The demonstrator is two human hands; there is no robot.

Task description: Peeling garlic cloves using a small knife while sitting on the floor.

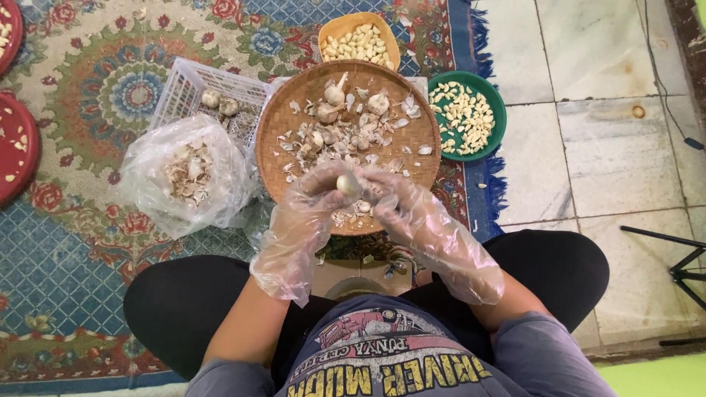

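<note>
Both hands gloved in loose clear plastic, met over the near edge of a round woven tray (283, 117). Left hand (305, 213) curled narrow, fingertips pinched on a pale garlic clove (346, 184); right hand (415, 213) closed in from the other side, fingertips touching the same clove. Clove held just above the tray's near rim, between the two hands.

Scattered across the tray: papery skins and several whole garlic bulbs (334, 94), mostly toward the far side. Beyond the tray, touching its far rim, an orange bowl (332, 29) heaped with peeled cloves. Just right of the tray, a green bowl (494, 103) with peeled cloves spread thin. Left of the tray, a white plastic basket (184, 84) with a few bulbs inside, and nearer, a clear plastic bag (147, 173) full of skins. All set on a patterned rug (95, 242), with pale floor tiles (610, 147) to the right.
</note>
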